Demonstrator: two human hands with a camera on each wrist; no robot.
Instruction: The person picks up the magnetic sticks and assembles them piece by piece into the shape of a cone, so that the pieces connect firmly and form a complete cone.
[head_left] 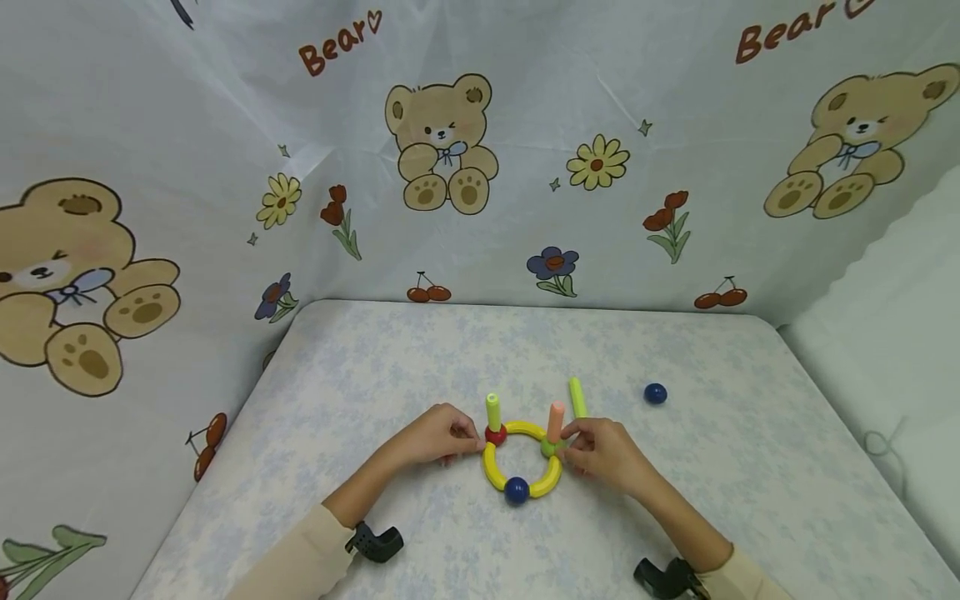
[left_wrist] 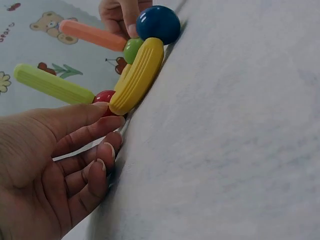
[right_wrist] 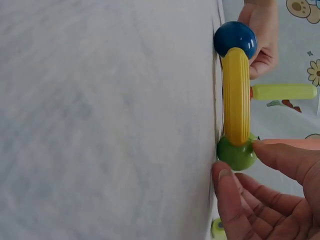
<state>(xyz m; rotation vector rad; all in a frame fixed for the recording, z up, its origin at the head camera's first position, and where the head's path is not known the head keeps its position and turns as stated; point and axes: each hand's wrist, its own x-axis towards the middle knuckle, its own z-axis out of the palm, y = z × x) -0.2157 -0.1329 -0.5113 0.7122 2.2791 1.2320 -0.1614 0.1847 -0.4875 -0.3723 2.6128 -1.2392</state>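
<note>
A ring of yellow curved rods [head_left: 492, 468] lies on the table, joined by a red ball [head_left: 496, 435], a green ball [head_left: 551, 448] and a dark blue ball [head_left: 517, 491]. From the red ball a light green rod [left_wrist: 52, 85] stands up; a peach rod [head_left: 555, 423] rises from the green one. My left hand [head_left: 442, 433] pinches the red ball at its joint with a yellow rod, using thumb and index finger. On the opposite side, my right hand [head_left: 607, 454] holds the green ball [right_wrist: 237, 155] between thumb and index fingertips. The blue ball touches neither hand.
Behind my right hand lies a loose light green rod [head_left: 577, 397]. Farther right on the table sits a separate blue ball [head_left: 656, 393]. A bear-print curtain [head_left: 510, 242] hangs along the table's far edge, and white fabric [head_left: 892, 333] borders the right side.
</note>
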